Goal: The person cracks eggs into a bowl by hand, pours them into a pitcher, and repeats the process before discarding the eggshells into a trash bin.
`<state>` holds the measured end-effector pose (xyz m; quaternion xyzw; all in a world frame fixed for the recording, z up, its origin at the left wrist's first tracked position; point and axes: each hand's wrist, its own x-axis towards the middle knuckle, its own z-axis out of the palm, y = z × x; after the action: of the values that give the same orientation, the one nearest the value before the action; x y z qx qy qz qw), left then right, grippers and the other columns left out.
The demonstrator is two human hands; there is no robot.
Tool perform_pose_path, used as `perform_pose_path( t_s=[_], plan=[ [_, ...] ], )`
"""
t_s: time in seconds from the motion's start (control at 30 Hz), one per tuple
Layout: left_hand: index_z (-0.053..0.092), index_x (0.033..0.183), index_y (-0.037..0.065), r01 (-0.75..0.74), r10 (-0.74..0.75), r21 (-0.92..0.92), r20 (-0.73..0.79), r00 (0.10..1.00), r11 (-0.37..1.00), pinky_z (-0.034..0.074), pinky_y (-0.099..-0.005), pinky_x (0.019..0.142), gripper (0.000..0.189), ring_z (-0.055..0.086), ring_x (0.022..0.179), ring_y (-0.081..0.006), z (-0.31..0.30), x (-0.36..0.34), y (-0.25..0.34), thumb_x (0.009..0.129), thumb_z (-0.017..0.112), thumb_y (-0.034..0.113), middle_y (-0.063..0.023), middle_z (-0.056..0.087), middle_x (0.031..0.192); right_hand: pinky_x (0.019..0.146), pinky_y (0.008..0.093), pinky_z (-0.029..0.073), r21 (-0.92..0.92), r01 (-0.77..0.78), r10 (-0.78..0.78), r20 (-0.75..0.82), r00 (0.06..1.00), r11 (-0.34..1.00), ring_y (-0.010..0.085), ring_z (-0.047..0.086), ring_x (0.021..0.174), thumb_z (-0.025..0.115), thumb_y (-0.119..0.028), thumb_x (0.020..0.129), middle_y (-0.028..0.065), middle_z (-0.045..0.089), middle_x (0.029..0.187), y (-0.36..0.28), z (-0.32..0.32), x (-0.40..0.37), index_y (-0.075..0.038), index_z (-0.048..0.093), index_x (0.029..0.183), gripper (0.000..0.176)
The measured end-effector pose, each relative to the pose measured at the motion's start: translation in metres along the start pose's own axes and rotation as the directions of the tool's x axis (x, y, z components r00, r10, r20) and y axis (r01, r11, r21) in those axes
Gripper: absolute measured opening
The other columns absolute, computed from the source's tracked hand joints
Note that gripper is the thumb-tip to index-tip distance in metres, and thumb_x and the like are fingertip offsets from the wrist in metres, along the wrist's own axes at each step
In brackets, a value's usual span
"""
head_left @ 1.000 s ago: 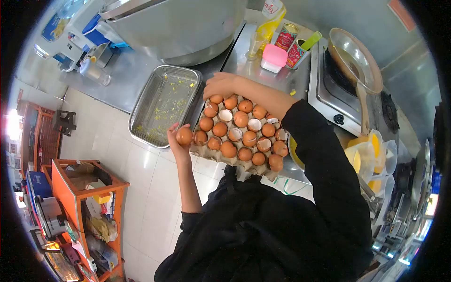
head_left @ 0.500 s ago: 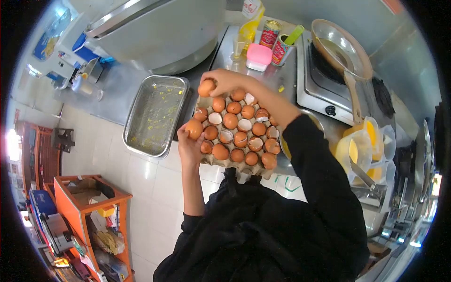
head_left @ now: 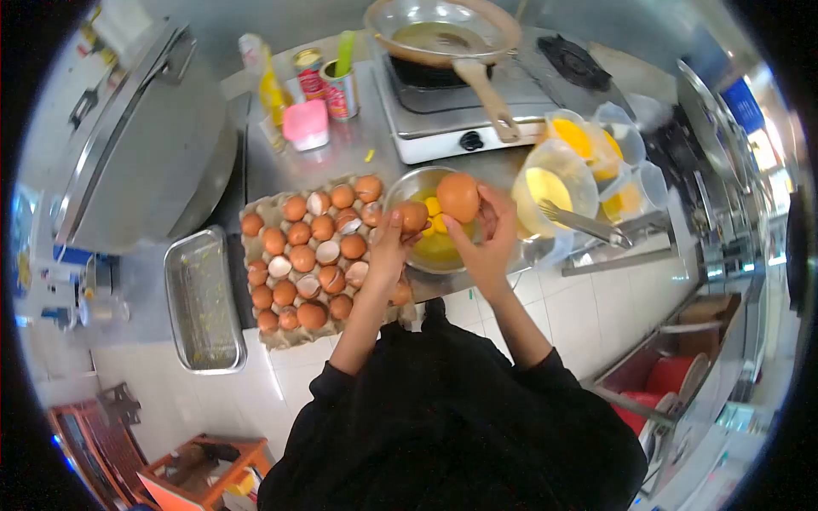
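Brown eggs fill both of my hands, held side by side over a round metal bowl (head_left: 423,178). My left hand (head_left: 394,247) grips one egg (head_left: 414,216) above the bowl's left side. Above the right side, my right hand (head_left: 492,230) holds a larger-looking egg (head_left: 458,198) between thumb and fingers. Several yellow yolks (head_left: 435,215) lie in clear liquid in the bowl. Left of the bowl is a cardboard egg tray (head_left: 277,339) bearing brown eggs and broken shells, some with their white insides showing.
An empty-looking metal tray (head_left: 204,298) lies at the left, below a large metal pot (head_left: 162,145). Behind stand a pink-lidded container (head_left: 306,125), cans (head_left: 341,92) and a stove (head_left: 426,136) bearing a pan (head_left: 443,34). Plastic jugs (head_left: 558,183) and a whisk (head_left: 588,223) are at the right.
Both hands have moved right with their eggs, from the cardboard tray's left side to above the bowl. The camera view has turned toward the right.
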<state>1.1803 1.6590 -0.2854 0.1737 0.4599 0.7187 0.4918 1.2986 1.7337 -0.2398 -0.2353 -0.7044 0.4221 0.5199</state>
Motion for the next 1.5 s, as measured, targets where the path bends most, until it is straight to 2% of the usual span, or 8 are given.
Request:
perform_pose_path(
  t_s=[0.07, 0.33, 0.53, 0.63, 0.73, 0.83, 1.03, 1.5],
  plan=[
    [0.043, 0.12, 0.002, 0.034, -0.04, 0.117, 0.052, 0.998, 0.993, 0.046, -0.0271, 0.082, 0.044, 0.056, 0.096, -0.0165, 0.016, 0.01, -0.011, 0.094, 0.04, 0.037, -0.0086, 0.053, 0.109, 0.081, 0.0299, 0.049, -0.309, 0.145, -0.156, -0.011, 0.988, 0.94, 0.0204, 0.054, 0.1, 0.073, -0.006, 0.07, 0.0126, 0.053, 0.11, 0.018, -0.011, -0.014, -0.001, 0.045, 0.113, 0.051],
    [0.039, 0.12, 0.006, 0.173, -0.183, 0.172, 0.044, 0.982, 0.97, 0.049, -0.0318, 0.081, 0.038, 0.059, 0.089, -0.0204, 0.029, 0.03, -0.02, 0.094, 0.041, 0.033, -0.0103, 0.053, 0.107, 0.066, 0.0316, 0.052, 0.345, -0.484, 0.559, -0.164, 0.813, 0.804, 0.0201, 0.057, 0.095, 0.063, -0.01, 0.078, 0.0096, 0.052, 0.104, 0.041, -0.036, -0.023, -0.005, 0.035, 0.114, 0.046],
    [0.039, 0.114, 0.005, 0.261, -0.315, 0.311, 0.14, 0.939, 0.914, 0.05, -0.0277, 0.068, 0.034, 0.059, 0.081, -0.016, 0.019, 0.048, -0.011, 0.089, 0.049, 0.025, -0.0126, 0.051, 0.106, 0.06, 0.0275, 0.049, 0.578, -0.806, 0.754, 0.47, 0.459, 0.131, 0.0147, 0.059, 0.082, 0.062, -0.018, 0.077, 0.0058, 0.056, 0.096, 0.051, -0.068, -0.001, -0.011, 0.049, 0.101, 0.029],
    [0.035, 0.114, 0.005, 0.04, -0.2, 0.605, 0.2, 0.959, 0.795, 0.046, -0.0262, 0.07, 0.036, 0.056, 0.086, -0.0155, 0.032, 0.037, 0.006, 0.087, 0.051, 0.023, -0.0129, 0.049, 0.106, 0.061, 0.0236, 0.046, 0.087, -0.731, 0.663, 0.36, 0.657, 0.677, 0.0118, 0.057, 0.074, 0.064, -0.02, 0.075, 0.0071, 0.061, 0.092, 0.076, -0.054, 0.005, -0.01, 0.058, 0.099, 0.027],
    [0.034, 0.115, 0.009, -0.263, 0.018, 0.618, 0.373, 0.928, 0.741, 0.042, -0.0269, 0.074, 0.034, 0.052, 0.088, -0.0136, 0.008, 0.057, -0.028, 0.088, 0.05, 0.021, -0.0061, 0.05, 0.103, 0.062, 0.0197, 0.043, -0.056, -0.591, 0.56, 0.402, 0.725, 0.805, 0.0093, 0.055, 0.072, 0.065, -0.02, 0.074, 0.0075, 0.063, 0.088, 0.062, -0.052, 0.021, -0.007, 0.061, 0.108, 0.036],
    [0.034, 0.115, 0.007, -0.236, -0.012, 0.59, 0.386, 0.923, 0.772, 0.041, -0.026, 0.077, 0.034, 0.05, 0.094, -0.0141, 0.014, 0.054, -0.021, 0.087, 0.052, 0.017, -0.0061, 0.048, 0.107, 0.064, 0.0221, 0.045, -0.023, -0.567, 0.457, 0.619, 0.639, 0.823, 0.0097, 0.056, 0.073, 0.066, -0.022, 0.074, 0.0059, 0.064, 0.088, 0.077, -0.058, 0.029, -0.009, 0.056, 0.118, 0.047],
    [0.04, 0.119, 0.006, -0.304, 0.038, 0.588, 0.42, 0.907, 0.75, 0.042, -0.0261, 0.084, 0.039, 0.047, 0.105, -0.0139, 0.026, 0.05, -0.006, 0.084, 0.055, 0.005, -0.0065, 0.047, 0.111, 0.066, 0.0323, 0.049, -0.337, -0.329, 0.422, 0.255, 0.87, 0.882, 0.0229, 0.064, 0.07, 0.067, -0.025, 0.07, 0.0108, 0.066, 0.084, 0.053, -0.044, 0.018, -0.017, 0.062, 0.11, 0.041],
    [0.055, 0.115, 0.005, -0.352, 0.183, 0.618, 0.32, 0.929, 0.703, 0.05, -0.0226, 0.073, 0.043, 0.06, 0.087, -0.0104, 0.023, 0.05, -0.013, 0.073, 0.063, 0.0, -0.0073, 0.062, 0.104, 0.067, 0.0371, 0.05, -0.483, -0.362, 0.449, 0.074, 0.891, 0.798, 0.0282, 0.063, 0.072, 0.065, -0.031, 0.067, 0.0093, 0.066, 0.077, 0.056, -0.029, 0.006, -0.023, 0.063, 0.108, 0.041]
  ],
)
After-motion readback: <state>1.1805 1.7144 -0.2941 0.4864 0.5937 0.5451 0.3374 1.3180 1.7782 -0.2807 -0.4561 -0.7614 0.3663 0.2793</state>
